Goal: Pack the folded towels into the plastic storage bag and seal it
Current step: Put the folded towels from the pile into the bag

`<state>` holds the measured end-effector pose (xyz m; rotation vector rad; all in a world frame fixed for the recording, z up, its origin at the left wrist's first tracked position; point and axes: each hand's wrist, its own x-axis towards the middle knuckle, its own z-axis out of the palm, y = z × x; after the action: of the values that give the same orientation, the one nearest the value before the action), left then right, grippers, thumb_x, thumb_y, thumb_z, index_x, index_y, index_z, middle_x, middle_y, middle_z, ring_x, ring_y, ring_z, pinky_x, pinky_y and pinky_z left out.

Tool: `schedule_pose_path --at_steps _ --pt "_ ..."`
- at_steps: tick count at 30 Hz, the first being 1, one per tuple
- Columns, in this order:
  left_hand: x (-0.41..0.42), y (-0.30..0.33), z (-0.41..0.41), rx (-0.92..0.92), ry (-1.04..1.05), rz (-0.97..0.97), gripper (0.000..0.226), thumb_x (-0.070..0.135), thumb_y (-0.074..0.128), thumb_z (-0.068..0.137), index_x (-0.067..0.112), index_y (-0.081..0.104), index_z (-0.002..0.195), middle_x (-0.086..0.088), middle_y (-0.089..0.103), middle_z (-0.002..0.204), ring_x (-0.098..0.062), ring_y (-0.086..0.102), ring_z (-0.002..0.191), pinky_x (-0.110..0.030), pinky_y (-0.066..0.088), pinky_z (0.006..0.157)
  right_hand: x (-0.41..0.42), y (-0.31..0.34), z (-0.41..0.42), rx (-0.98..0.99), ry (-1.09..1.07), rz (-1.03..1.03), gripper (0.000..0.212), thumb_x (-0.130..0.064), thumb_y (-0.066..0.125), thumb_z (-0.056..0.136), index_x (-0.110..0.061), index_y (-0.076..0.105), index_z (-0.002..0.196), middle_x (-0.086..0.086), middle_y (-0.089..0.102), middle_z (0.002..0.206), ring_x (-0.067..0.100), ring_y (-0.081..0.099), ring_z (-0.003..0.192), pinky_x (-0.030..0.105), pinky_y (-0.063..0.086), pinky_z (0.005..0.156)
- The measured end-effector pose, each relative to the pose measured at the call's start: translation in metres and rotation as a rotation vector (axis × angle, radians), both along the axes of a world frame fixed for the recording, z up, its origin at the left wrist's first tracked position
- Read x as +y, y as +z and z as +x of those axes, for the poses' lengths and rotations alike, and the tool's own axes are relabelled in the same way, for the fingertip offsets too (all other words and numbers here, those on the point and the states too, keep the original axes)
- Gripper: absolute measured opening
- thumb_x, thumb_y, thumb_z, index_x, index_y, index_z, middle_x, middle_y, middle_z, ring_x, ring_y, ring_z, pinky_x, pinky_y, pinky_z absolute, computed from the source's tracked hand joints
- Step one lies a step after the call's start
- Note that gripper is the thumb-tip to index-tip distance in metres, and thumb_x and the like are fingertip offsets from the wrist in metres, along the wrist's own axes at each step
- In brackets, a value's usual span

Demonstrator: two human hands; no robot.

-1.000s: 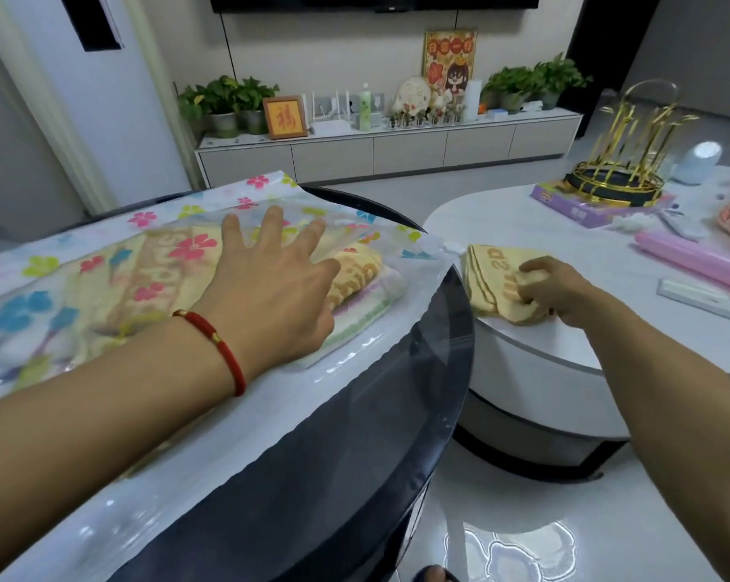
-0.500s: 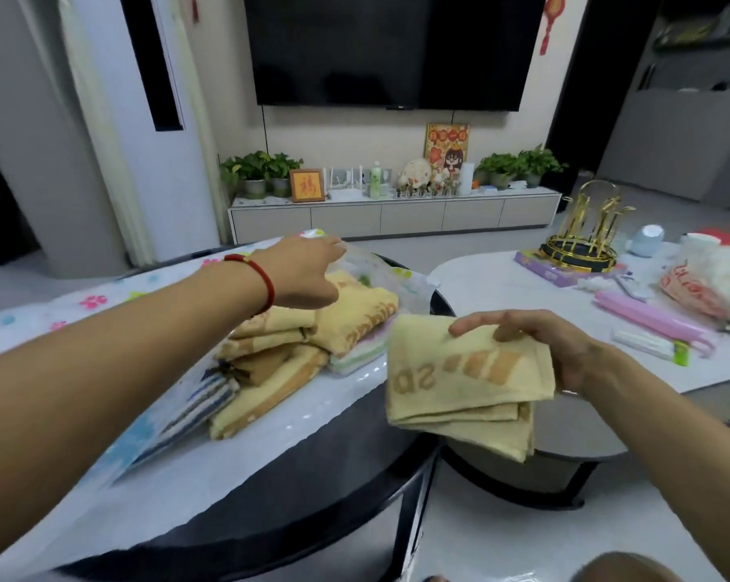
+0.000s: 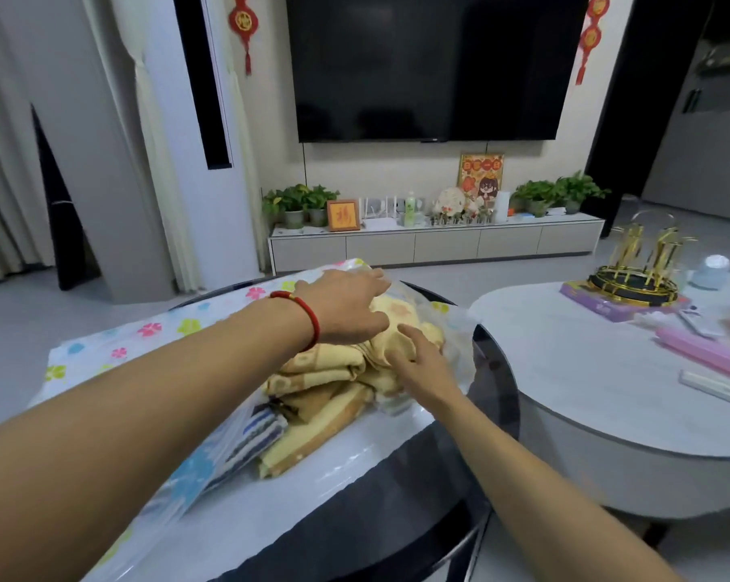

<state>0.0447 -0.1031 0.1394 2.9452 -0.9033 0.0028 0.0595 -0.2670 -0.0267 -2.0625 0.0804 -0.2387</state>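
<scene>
A clear plastic storage bag [image 3: 153, 329] printed with coloured flowers lies on the round black glass table [image 3: 396, 489]. In its open mouth sits a stack of folded yellow towels [image 3: 325, 396], with a striped towel [image 3: 258, 434] at its near left. My left hand [image 3: 346, 306], with a red cord on the wrist, holds up the bag's top flap over the stack. My right hand [image 3: 422, 359] presses flat on the top yellow towel [image 3: 396, 321] at the right side of the stack.
A white oval table [image 3: 585, 371] stands to the right, holding a gold rack [image 3: 644, 270] on a purple box, a pink case [image 3: 707, 354] and a white bar. A TV cabinet with plants stands against the far wall.
My right hand carried the folded yellow towel from the white table over to the stack and laid it on top. My left hand lifted the bag's flap off the stack.
</scene>
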Motion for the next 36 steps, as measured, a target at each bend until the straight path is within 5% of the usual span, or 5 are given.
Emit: schedule_pose_path --at_steps 8,15,23,28,36 --pt "0.002 -0.047 -0.018 -0.019 -0.071 -0.119 0.072 0.023 0.058 0.084 0.021 0.034 0.152 0.002 0.023 0.164 -0.026 0.031 0.146 -0.045 0.036 0.113 -0.019 -0.035 -0.054 -0.122 0.004 -0.592 0.065 -0.04 0.064 0.088 -0.035 0.035 0.145 0.008 0.048 0.151 0.031 0.062 0.112 0.038 0.05 0.086" --pt "0.014 -0.051 -0.039 -0.029 -0.143 -0.263 0.076 0.03 0.051 0.067 0.021 0.05 0.143 0.007 0.039 0.156 -0.022 0.043 0.137 -0.038 0.04 0.109 0.062 -0.033 -0.035 0.049 0.139 -0.824 0.095 -0.084 0.055 0.071 -0.042 0.032 0.153 0.017 0.028 0.162 0.051 0.024 0.146 0.057 0.032 0.116" --pt "0.06 -0.06 -0.039 0.06 -0.213 -0.315 0.078 0.018 0.064 0.076 0.03 0.04 0.15 0.015 0.043 0.152 -0.002 0.035 0.139 -0.023 0.028 0.117 0.135 -0.041 -0.007 0.016 0.193 -0.202 0.076 -0.033 0.072 0.093 -0.008 0.038 0.156 0.017 0.031 0.166 0.032 0.028 0.154 0.046 0.027 0.125" --pt "0.093 -0.059 -0.027 0.067 -0.219 -0.325 0.077 0.009 0.067 0.077 0.024 0.042 0.149 0.006 0.046 0.152 -0.011 0.036 0.144 -0.038 0.033 0.117 0.093 -0.036 -0.02 -0.32 0.127 -0.677 0.045 -0.038 0.064 0.087 -0.024 0.062 0.13 0.017 0.045 0.148 0.038 0.054 0.123 0.042 0.054 0.078" --pt "0.107 -0.109 -0.03 -0.078 -0.163 -0.108 0.093 0.033 0.063 0.081 0.042 0.008 0.156 0.021 0.003 0.164 -0.028 0.019 0.15 -0.062 0.026 0.114 0.055 -0.047 -0.073 0.012 0.195 -1.03 0.063 -0.051 0.011 0.1 -0.027 0.043 0.148 0.015 0.052 0.14 0.034 0.049 0.117 0.044 0.041 0.101"
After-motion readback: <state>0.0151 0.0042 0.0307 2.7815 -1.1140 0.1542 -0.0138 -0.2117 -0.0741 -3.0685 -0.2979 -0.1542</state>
